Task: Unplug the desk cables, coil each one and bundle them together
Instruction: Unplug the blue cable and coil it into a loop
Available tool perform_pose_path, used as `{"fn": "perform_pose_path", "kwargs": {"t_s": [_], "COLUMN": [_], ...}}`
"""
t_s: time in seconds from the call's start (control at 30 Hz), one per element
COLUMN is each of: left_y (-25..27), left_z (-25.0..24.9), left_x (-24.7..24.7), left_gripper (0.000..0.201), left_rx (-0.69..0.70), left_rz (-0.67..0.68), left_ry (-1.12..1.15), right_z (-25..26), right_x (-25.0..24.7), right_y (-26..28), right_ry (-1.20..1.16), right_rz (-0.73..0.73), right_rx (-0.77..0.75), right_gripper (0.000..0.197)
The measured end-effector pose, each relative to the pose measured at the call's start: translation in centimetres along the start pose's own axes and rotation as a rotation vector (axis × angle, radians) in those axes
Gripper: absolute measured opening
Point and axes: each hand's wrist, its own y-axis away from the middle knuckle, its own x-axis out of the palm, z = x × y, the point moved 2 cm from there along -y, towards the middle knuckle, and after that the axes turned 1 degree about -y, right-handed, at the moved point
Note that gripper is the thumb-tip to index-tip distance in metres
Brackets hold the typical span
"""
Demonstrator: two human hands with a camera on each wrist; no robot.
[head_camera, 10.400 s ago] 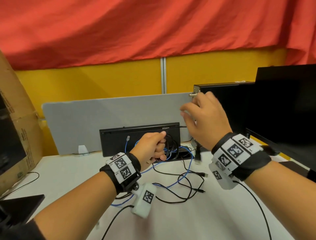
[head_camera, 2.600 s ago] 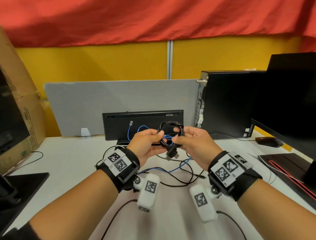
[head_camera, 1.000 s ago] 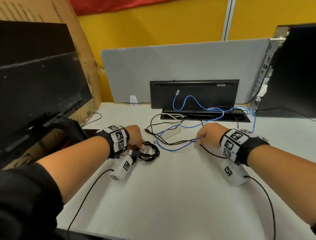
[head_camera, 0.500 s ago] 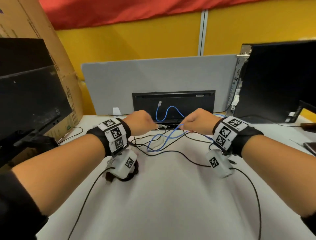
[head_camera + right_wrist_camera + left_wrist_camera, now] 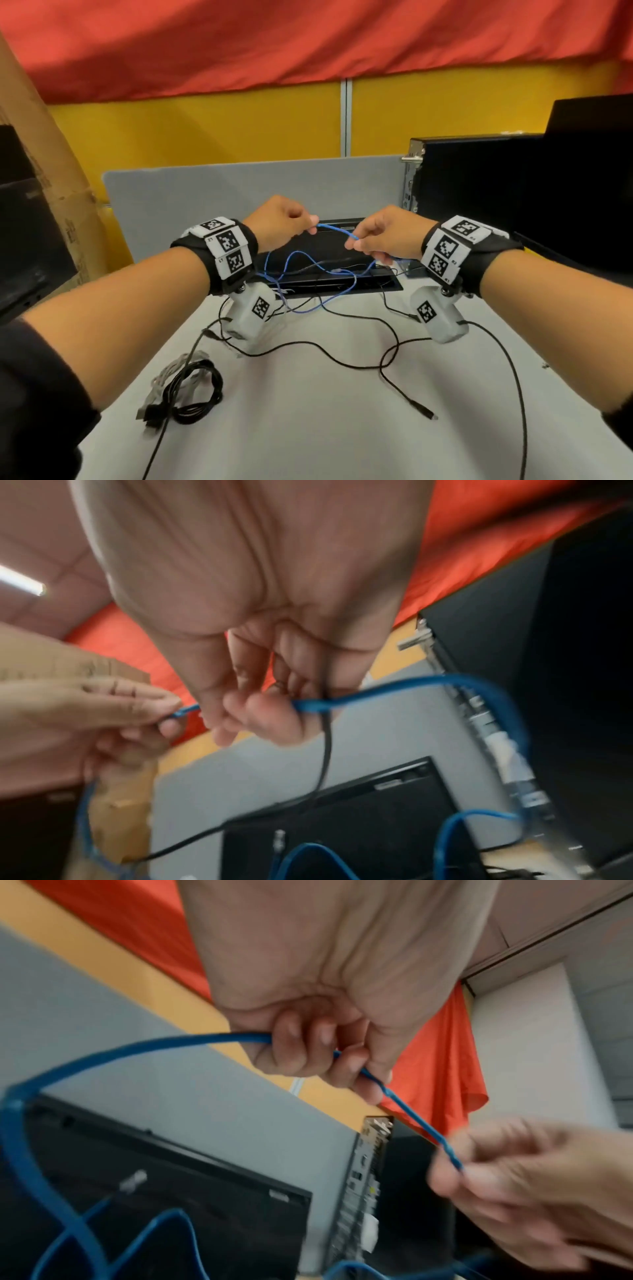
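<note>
A blue cable point(image 5: 334, 230) is stretched between both hands above the white desk point(image 5: 325, 428). My left hand point(image 5: 309, 225) grips it with curled fingers point(image 5: 308, 1053). My right hand point(image 5: 353, 244) pinches it a short way along. In the right wrist view a thin black cable point(image 5: 325, 750) also hangs from the right hand point(image 5: 267, 715). The rest of the blue cable point(image 5: 20, 1150) loops down to the desk. A coiled black cable point(image 5: 197, 394) lies at the front left on a pale cable point(image 5: 168, 373). A loose black cable point(image 5: 342, 354) snakes across the middle of the desk.
A black cable box point(image 5: 325, 245) with an open lid stands behind the hands, in front of a grey divider point(image 5: 205, 192). A black PC tower point(image 5: 479, 178) and a monitor point(image 5: 589, 154) are on the right. A cardboard box point(image 5: 41, 171) and a dark screen point(image 5: 20, 240) are on the left.
The left hand let go of the coiled black cable on the desk. Both hands took the blue cable and lifted it, now holding a short stretch between them.
</note>
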Motion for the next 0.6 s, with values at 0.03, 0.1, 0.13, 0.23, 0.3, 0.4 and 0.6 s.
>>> {"fn": "perform_pose_path", "kwargs": {"t_s": [0.03,0.1,0.13,0.23,0.3,0.4,0.6], "left_y": [-0.5,-1.3,-1.7,-2.5,-2.7,-2.6,-2.4], "left_z": [-0.1,0.1,0.3,1.4,2.4,3.9,5.0], "left_x": [-0.4,-1.2,-1.6,-3.2,-3.9,-4.3,-3.4], "left_gripper": [0.030,0.029,0.029,0.027,0.028,0.029,0.028], "left_rx": [0.011,0.018,0.015,-0.005,-0.029,-0.087,-0.143], "left_rz": [-0.025,-0.066,-0.089,-0.174,-0.204,-0.239,-0.234], "left_ry": [-0.033,-0.087,-0.114,-0.157,-0.175,-0.177,-0.144], "right_z": [-0.6,-2.0,-2.8,-5.4,-7.3,-9.7,-10.3], "right_x": [-0.4,-1.1,-1.4,-1.7,-1.7,-1.3,-0.4], "right_y": [0.1,0.3,0.3,0.7,1.1,1.7,1.7], "right_ry": [0.009,0.040,0.099,0.303,0.293,0.292,0.321], "right_rz": [-0.012,-0.037,-0.042,-0.097,-0.150,-0.129,-0.147], "right_rx": [0.024,0.055,0.060,0.076,0.104,0.160,0.235], "right_gripper": [0.015,0.016,0.018,0.024,0.024,0.026,0.027]}}
